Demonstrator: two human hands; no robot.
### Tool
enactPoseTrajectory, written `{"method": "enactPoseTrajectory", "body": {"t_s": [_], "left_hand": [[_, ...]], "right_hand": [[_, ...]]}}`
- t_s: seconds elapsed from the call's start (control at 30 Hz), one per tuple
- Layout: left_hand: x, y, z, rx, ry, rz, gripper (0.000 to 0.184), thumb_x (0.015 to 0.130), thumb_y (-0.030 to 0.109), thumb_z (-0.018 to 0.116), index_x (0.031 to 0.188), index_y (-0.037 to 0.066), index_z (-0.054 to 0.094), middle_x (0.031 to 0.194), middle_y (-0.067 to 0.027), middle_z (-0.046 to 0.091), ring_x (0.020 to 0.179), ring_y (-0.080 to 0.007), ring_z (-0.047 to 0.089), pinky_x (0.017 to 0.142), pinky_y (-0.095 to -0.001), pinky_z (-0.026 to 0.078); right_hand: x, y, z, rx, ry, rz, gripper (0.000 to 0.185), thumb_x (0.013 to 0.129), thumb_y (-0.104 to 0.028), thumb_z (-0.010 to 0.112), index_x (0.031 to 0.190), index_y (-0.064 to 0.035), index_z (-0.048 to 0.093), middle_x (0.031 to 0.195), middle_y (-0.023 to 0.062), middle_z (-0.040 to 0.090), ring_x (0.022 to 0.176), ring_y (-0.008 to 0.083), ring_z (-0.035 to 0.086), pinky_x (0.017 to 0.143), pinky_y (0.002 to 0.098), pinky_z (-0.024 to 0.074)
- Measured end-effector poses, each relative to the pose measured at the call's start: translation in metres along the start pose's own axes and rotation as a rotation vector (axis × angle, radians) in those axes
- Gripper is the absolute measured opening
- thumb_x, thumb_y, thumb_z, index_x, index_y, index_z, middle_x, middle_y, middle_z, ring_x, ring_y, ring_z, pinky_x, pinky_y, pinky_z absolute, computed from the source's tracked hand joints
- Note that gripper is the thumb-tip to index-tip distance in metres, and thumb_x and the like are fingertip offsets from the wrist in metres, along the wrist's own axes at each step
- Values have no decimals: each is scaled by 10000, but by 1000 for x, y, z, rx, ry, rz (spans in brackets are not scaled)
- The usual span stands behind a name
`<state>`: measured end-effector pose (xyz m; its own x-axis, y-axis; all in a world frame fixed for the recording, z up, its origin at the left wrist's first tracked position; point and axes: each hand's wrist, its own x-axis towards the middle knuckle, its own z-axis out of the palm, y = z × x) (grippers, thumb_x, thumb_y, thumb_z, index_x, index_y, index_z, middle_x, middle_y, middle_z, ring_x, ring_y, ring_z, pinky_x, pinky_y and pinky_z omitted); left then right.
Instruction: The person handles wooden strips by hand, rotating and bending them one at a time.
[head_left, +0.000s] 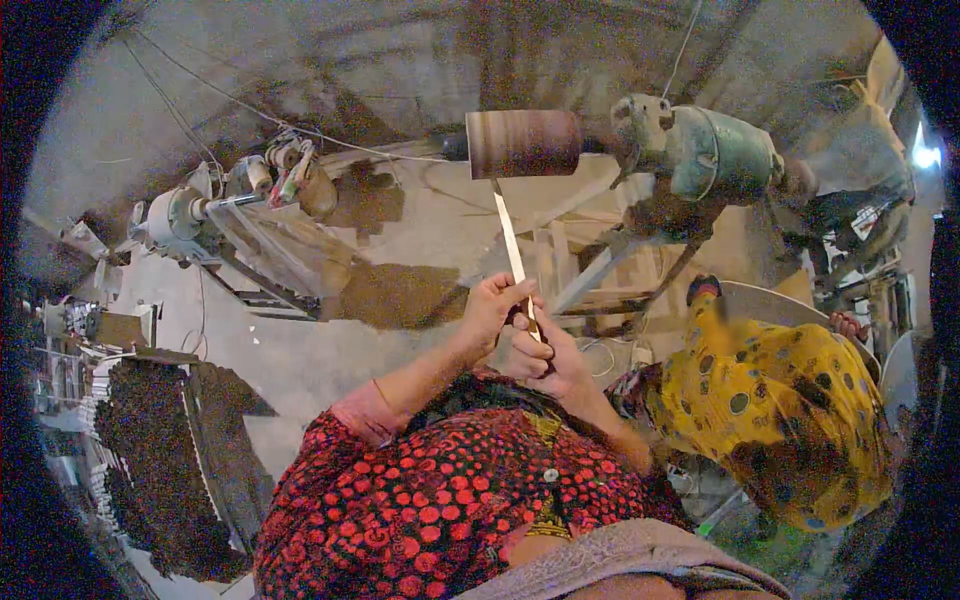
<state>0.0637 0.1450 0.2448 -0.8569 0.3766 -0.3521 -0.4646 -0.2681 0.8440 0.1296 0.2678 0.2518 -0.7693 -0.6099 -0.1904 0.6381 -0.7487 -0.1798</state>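
A long, narrow metal blade (511, 238), bright and shiny, points up and away from my body. My left hand (498, 308) is closed around its middle, the thumb pressed along it. Lower down, my right hand (545, 358) grips the near end, its fingers curled and covering part of it. At the far end, the blade's dark tip meets the lower edge of a brown cylindrical drum (524, 143); whether it touches, I cannot tell.
A green motor (715, 152) stands right of the drum on a metal frame. To the left is another grey motor (175, 228) on a stand. A person in yellow spotted clothing (780, 400) is close on my right. A dark stack (160, 450) with pale edges lies lower left.
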Motion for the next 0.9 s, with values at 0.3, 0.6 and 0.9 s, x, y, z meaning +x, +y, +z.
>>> {"method": "enactPoseTrajectory", "body": {"t_s": [0.3,0.6,0.9], "left_hand": [[-1,4,0,0,14,36,166,858,191,596,878,29,563,758,-47,630,625,-86,561,565,-226,459],[-14,-6,7,13,-21,40,172,870,205,588,885,35,575,747,-33,630,606,-63,553,536,-194,435],[25,34,-11,-100,-36,35,187,875,229,566,845,45,570,733,-26,601,596,-73,536,554,-218,451]], "right_hand": [[5,-1,8,-82,-142,-2,334,961,-412,307,852,-130,447,430,-78,262,346,79,260,369,225,245],[-14,6,-9,-74,55,2,331,961,-415,298,817,-142,419,422,-69,263,341,90,259,360,235,231],[45,-26,15,-99,-35,-32,314,958,-414,327,842,-143,434,452,-79,274,368,69,243,379,221,225]]}}
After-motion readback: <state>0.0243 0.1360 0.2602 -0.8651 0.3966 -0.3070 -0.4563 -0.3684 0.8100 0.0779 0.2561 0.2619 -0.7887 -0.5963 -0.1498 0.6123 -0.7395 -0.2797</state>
